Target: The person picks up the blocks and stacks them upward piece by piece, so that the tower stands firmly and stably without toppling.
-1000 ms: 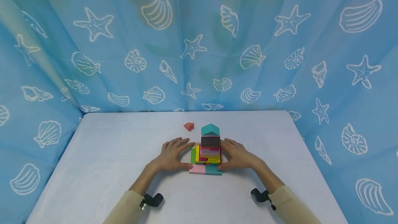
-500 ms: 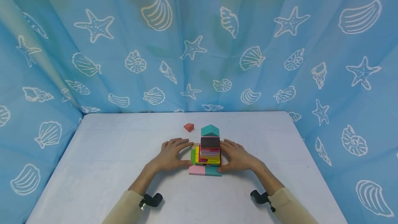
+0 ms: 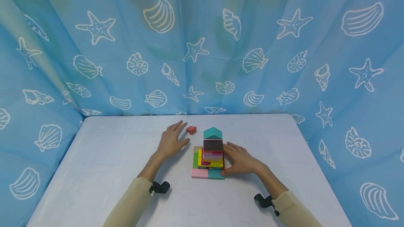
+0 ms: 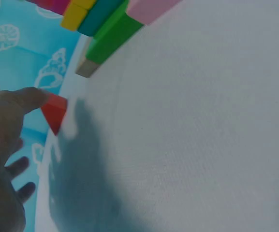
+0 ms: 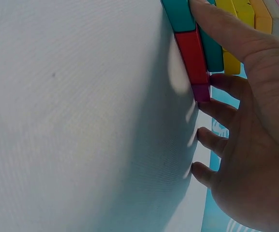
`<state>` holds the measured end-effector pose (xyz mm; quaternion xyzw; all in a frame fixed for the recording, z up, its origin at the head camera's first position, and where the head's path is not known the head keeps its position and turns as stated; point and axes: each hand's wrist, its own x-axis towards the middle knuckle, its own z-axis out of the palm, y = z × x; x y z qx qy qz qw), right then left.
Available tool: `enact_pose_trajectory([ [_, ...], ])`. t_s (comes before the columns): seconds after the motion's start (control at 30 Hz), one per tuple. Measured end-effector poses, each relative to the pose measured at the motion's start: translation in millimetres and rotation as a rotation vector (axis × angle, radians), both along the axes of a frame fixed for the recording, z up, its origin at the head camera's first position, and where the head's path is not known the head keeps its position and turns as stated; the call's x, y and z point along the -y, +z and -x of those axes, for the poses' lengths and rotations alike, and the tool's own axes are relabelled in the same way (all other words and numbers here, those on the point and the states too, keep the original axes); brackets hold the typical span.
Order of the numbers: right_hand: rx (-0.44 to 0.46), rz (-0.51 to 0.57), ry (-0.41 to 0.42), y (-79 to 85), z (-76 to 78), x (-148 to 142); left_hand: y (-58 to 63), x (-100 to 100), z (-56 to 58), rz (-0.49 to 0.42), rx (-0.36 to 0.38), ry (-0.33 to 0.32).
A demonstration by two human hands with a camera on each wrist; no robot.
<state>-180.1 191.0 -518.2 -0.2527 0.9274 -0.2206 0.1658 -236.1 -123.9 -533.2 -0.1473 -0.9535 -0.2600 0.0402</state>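
Observation:
A stacked block building stands mid-table in the head view. On top is a teal triangular block (image 3: 213,134) over a dark block (image 3: 213,145). Yellow and green blocks (image 3: 195,159) lie lower, with a pink block (image 3: 200,173) and a teal flat block (image 3: 216,174) in front. My right hand (image 3: 242,159) rests along the building's right side, its thumb on the front teal block and its fingers by the red block (image 5: 191,55). Behind the building to the left lies a loose red triangular block (image 3: 191,130). My left hand (image 3: 170,142) hovers beside it with spread fingers, holding nothing.
The white tabletop (image 3: 116,150) spreads around the building. A blue curtain (image 3: 195,73) with shell and starfish prints hangs behind and at both sides of the table. Each wrist carries a small black camera (image 3: 161,187).
My left hand has left the building's left side and moved back toward the loose red triangular block. My right hand stays against the building.

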Motion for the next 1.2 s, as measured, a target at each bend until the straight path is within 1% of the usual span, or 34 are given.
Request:
enact_pose_trajectory([
  [0.1, 0.008, 0.003, 0.000, -0.7, -1.2, 0.8, -5.6, -2.9, 1.6, 0.059, 0.074, -0.007],
  [0.2, 0.006, -0.001, 0.003, -0.9, -2.0, 1.1, -9.2, -5.4, 1.7, 0.100, 0.102, 0.001],
  [0.37, -0.005, -0.025, 0.002, -0.6, -2.4, 1.0, -9.9, -9.0, 3.2, 0.101, 0.069, -0.004],
  [0.6, -0.008, -0.044, 0.000, -0.2, -1.7, 1.3, -11.1, -16.9, 9.2, 0.091, 0.043, -0.047],
  [0.7, -0.011, -0.046, -0.001, -0.2, -1.2, 1.7, -10.2, -21.5, 10.3, 0.077, 0.029, -0.048],
  [0.9, -0.005, -0.022, -0.002, 0.5, -1.3, 2.3, -6.4, -26.8, 7.2, 0.055, 0.045, -0.036],
  [0.97, -0.003, -0.022, -0.003, 0.4, -1.3, 2.2, -5.1, -27.1, 6.5, 0.069, 0.038, -0.045],
  [1.07, -0.004, -0.024, -0.003, -0.3, -0.9, 1.7, -4.5, -26.5, 5.7, 0.113, 0.014, -0.065],
  [1.2, -0.005, -0.025, -0.004, -1.1, -0.8, 1.1, -5.3, -25.4, 4.6, 0.157, -0.023, -0.073],
])
